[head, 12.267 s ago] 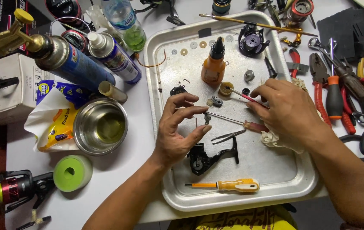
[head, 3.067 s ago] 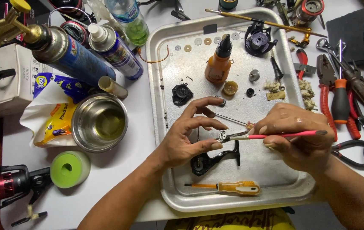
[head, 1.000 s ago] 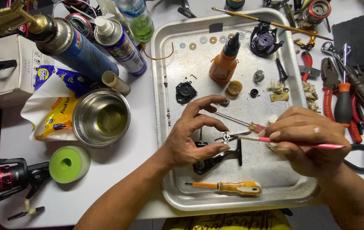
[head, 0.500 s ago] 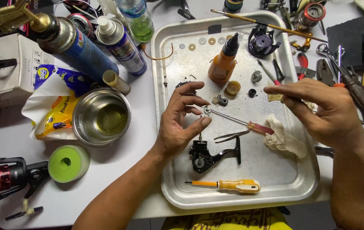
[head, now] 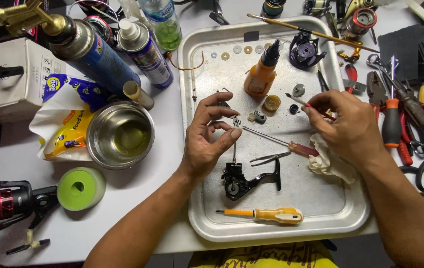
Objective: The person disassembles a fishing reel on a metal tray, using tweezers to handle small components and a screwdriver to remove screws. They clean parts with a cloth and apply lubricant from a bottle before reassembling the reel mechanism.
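Hands over metal tray (head: 199, 149): we log a small-parts step on a stripped fishing reel.

- Left hand (head: 207, 141): fingers curled narrow, thumb and forefinger pinching a small metal part (head: 235, 120) held up off the tray.
- Right hand (head: 348, 126): closed on a thin red-handled brush (head: 305, 103), tip aimed toward the left hand, heel resting on a crumpled rag (head: 328, 161).
- Black reel body (head: 244, 181): just below the left fingers, flat on the tray.
- Tweezers (head: 270, 158) and red-handled screwdriver (head: 279, 142): between the two hands.
- Orange oil bottle (head: 261, 74): above and between the hands.
- Yellow screwdriver (head: 266, 214): below the reel body.

We judge the part is being cleaned or greased; the next move calls for bringing brush tip and part together steadily.
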